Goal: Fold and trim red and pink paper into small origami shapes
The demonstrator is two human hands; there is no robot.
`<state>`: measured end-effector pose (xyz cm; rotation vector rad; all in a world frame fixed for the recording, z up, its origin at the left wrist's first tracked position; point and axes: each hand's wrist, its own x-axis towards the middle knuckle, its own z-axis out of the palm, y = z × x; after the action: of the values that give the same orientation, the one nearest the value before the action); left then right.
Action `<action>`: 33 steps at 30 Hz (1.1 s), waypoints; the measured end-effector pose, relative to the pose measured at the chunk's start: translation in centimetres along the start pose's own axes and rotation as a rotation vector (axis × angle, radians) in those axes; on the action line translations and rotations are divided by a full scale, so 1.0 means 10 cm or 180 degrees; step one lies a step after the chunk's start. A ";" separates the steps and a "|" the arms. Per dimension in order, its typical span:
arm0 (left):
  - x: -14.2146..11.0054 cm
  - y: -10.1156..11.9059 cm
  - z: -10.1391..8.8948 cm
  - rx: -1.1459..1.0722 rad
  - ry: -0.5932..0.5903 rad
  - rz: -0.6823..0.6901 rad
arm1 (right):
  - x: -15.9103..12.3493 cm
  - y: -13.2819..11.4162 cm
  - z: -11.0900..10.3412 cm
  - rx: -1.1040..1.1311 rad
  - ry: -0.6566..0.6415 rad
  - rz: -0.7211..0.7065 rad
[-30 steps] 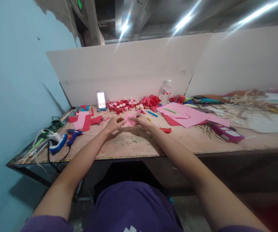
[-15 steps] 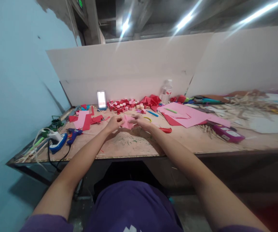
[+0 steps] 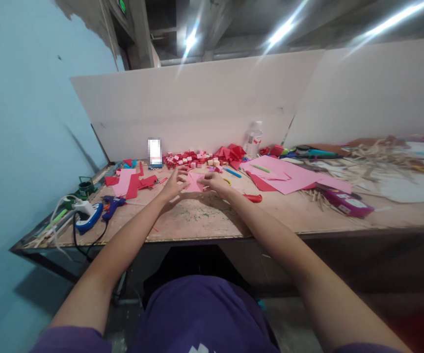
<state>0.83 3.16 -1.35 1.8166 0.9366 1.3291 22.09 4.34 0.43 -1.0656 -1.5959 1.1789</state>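
A small square of pink paper (image 3: 196,183) with creases lies spread between my hands, just above or on the worktable; I cannot tell which. On its left edge, my left hand (image 3: 175,185) has its fingers apart, the thumb beside the paper and the other fingers raised. My right hand (image 3: 215,183) pinches the paper's right side between thumb and fingers. Partly covered by that hand is a yellow scissor handle (image 3: 227,181). A red-handled tool (image 3: 252,198) rests close to my right wrist.
Behind the hands sit piled red and pink paper cubes (image 3: 193,159), a phone (image 3: 155,153) and a plastic bottle (image 3: 253,139). Pink sheets (image 3: 289,174) and a purple box (image 3: 346,202) lie right. On the left are red scraps (image 3: 133,185), a glue gun (image 3: 112,206) and a power strip (image 3: 90,218).
The pink paper has gone from gathered and folded to flatter and more spread out. My left hand's fingers have opened and lifted, while my right hand has hardly moved.
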 end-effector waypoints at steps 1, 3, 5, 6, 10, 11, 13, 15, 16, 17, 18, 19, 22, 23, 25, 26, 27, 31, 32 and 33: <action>0.00 0.00 -0.01 0.0007 -0.0041 0.0084 | 0.00 0.00 0.00 0.0006 0.0022 0.0009; -0.01 0.00 -0.03 0.0071 -0.0142 0.0236 | 0.00 0.00 0.00 0.0021 0.0049 0.0017; -0.02 0.01 -0.04 0.0202 -0.0221 0.0305 | 0.00 0.00 0.00 0.0044 0.0046 0.0015; -0.02 0.01 -0.04 0.0276 -0.0252 0.0318 | -0.01 0.00 -0.01 0.0056 0.0031 0.0017; -0.01 0.01 -0.06 0.0425 -0.0416 0.0187 | -0.01 -0.01 -0.02 0.0118 0.0007 0.0025; -0.01 0.01 -0.06 0.0420 -0.0446 0.0124 | -0.01 -0.01 -0.02 0.0141 0.0033 0.0019; 0.00 -0.01 -0.07 0.0406 -0.0487 0.0021 | 0.00 -0.02 -0.02 0.0192 0.0097 0.0012; 0.00 -0.02 -0.07 0.0410 -0.0493 -0.0019 | 0.00 -0.02 -0.02 0.0234 0.0125 0.0020; 0.00 -0.03 -0.07 0.0418 -0.0484 -0.0020 | 0.00 -0.03 -0.02 0.0248 0.0122 0.0022; 0.00 -0.04 -0.06 0.0428 -0.0467 -0.0010 | 0.00 -0.03 -0.02 0.0258 0.0112 0.0017; 0.00 -0.04 -0.06 0.0438 -0.0448 0.0006 | 0.00 -0.03 -0.02 0.0264 0.0099 0.0005; 0.00 -0.05 -0.05 0.0447 -0.0423 0.0027 | -0.01 -0.03 -0.02 0.0269 0.0083 -0.0010; 0.01 -0.05 -0.05 0.0474 -0.0325 0.0098 | -0.01 -0.02 -0.02 0.0258 0.0045 -0.0054; 0.01 -0.05 -0.04 0.0480 -0.0294 0.0123 | 0.00 -0.01 -0.02 0.0249 0.0041 -0.0069; 0.02 -0.05 -0.04 0.0482 -0.0242 0.0173 | 0.01 0.02 -0.03 0.0228 0.0039 -0.0098; 0.02 -0.05 -0.04 0.0478 -0.0222 0.0196 | 0.02 0.03 -0.03 0.0218 0.0039 -0.0113; 0.01 -0.04 -0.04 0.0473 -0.0207 0.0215 | 0.03 0.04 -0.03 0.0209 0.0038 -0.0126; -0.02 -0.01 -0.05 0.0449 -0.0183 0.0307 | 0.04 0.06 -0.03 0.0164 0.0022 -0.0141; -0.03 0.01 -0.06 0.0444 -0.0190 0.0353 | 0.04 0.05 -0.03 0.0153 0.0023 -0.0141; -0.04 0.02 -0.06 0.0440 -0.0205 0.0398 | 0.04 0.05 -0.03 0.0145 0.0027 -0.0143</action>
<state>0.18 2.82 -1.25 2.0404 0.9128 1.3000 22.30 4.87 0.05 -0.9993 -1.5714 1.1739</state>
